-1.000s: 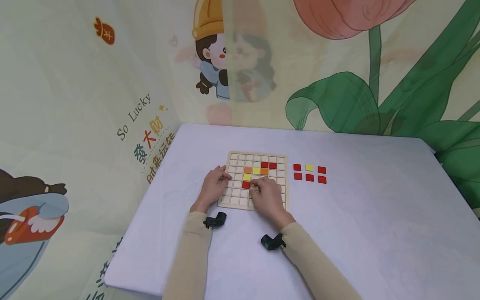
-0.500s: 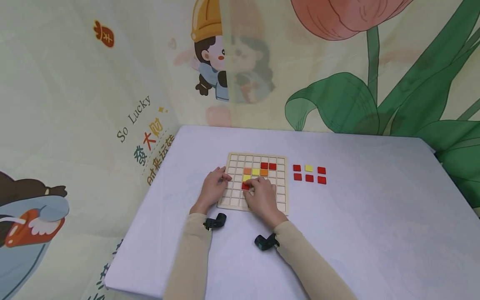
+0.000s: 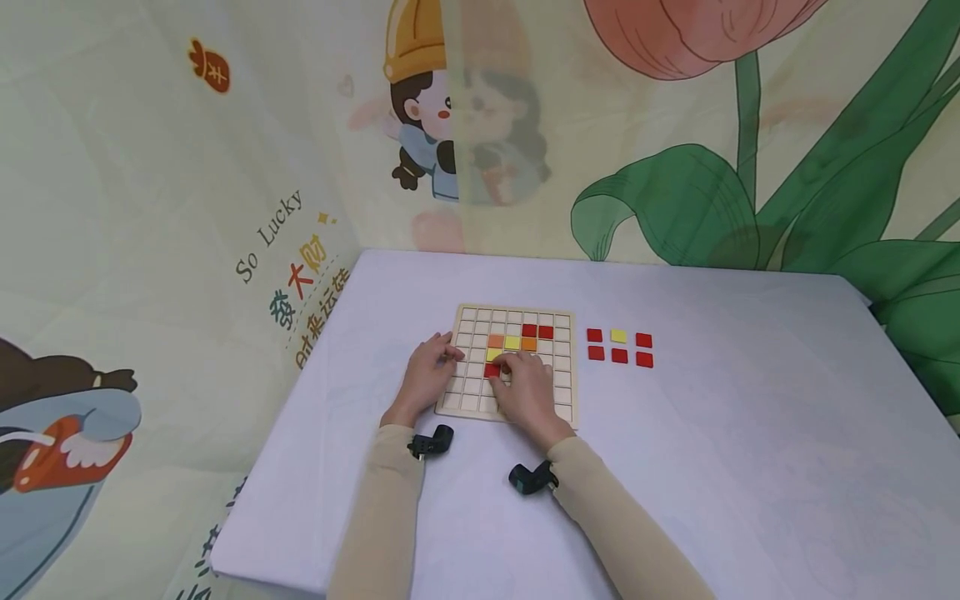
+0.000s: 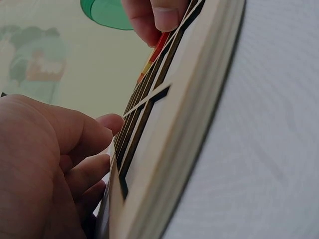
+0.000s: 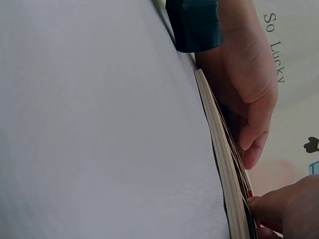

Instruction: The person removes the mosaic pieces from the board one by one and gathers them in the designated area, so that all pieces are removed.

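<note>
A square wooden grid board (image 3: 519,307) lies on the table with red, yellow and orange tiles in some of its cells. My left hand (image 3: 430,372) rests at the board's left edge, its fingers loosely bent and touching the rim. With thumb and index finger my right hand (image 3: 528,390) pinches a red tile (image 3: 491,370) low in the coloured group. Above it sits a yellow tile (image 3: 492,355); the right hand hides the cells to its right. In the left wrist view, the right fingertips (image 4: 166,20) meet the row of coloured tiles.
Right of the board, several loose red tiles (image 3: 619,356) and one yellow tile (image 3: 618,336) lie in two short rows on the white tablecloth (image 3: 750,433). A printed cloth backdrop (image 3: 525,225) stands behind the table.
My right hand has shifted slightly left, from beside the red tile onto it, and its thumb and index finger now straddle the tile. The left hand stays at the board's edge.
</note>
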A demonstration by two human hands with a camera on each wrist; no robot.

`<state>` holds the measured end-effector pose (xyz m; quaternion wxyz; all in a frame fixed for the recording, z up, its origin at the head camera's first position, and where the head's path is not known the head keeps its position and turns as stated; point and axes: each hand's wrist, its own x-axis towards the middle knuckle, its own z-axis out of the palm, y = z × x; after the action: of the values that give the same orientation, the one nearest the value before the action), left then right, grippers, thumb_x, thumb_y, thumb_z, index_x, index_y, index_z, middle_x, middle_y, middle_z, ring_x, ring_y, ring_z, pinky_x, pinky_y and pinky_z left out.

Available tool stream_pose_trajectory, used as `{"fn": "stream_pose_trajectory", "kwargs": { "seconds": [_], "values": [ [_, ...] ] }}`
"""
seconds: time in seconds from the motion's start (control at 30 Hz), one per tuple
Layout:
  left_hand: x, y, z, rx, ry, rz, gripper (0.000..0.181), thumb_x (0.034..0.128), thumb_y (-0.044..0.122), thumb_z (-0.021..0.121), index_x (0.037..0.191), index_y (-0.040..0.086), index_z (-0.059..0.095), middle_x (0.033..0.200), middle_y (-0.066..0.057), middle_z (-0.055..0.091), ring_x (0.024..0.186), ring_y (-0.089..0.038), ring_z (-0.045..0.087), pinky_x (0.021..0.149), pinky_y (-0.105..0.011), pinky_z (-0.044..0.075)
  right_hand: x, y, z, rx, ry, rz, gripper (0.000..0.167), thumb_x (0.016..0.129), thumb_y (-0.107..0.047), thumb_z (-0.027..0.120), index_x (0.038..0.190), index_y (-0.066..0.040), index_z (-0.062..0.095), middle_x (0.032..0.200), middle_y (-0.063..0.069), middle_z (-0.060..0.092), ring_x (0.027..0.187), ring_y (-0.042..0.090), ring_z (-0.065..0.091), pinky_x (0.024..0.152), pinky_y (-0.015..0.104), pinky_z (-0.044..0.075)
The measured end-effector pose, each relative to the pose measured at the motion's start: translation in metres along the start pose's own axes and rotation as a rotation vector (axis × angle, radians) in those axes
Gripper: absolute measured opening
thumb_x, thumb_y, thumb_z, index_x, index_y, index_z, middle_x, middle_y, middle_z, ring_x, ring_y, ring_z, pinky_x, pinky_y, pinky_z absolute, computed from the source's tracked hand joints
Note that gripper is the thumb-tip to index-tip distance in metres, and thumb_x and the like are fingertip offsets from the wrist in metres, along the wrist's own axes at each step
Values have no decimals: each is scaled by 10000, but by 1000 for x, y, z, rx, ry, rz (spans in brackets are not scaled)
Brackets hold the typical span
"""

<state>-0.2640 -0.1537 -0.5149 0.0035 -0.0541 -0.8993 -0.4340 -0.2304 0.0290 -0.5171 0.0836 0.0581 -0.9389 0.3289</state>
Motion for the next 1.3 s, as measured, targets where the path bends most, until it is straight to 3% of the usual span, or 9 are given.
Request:
{"fn": "stream_pose_trajectory", "kwargs": {
  "seconds": [0.53,0.87,1.3],
  "values": [
    [-1,2,-2,-3,-5,12,173,934,57,518,963,84,686,1497,-110,446,1457,-244,277,1238,-351,117,2,6,1,59,12,-25,163,864,-211,731,1011,-151,697,872,-26,581,849,185,495,705,330,320],
    [-1,3,-3,5,-13,14,178,932,51,516,976,85,685,1499,-106,444,1456,-243,279,1238,-350,118,-1,8,4,94,66,-45,210,842,-190,759,1035,-159,682,1015,-4,643,944,210,544,734,332,333],
    [-2,3,-3,5,-16,2,165,933,59,526,978,86,683,1501,-104,442,1460,-242,270,1239,-354,115,-2,8,4,90,84,-104,232,851,-142,746,1079,-170,708,1022,-38,707,860,163,548,716,321,348]
  ]
}}
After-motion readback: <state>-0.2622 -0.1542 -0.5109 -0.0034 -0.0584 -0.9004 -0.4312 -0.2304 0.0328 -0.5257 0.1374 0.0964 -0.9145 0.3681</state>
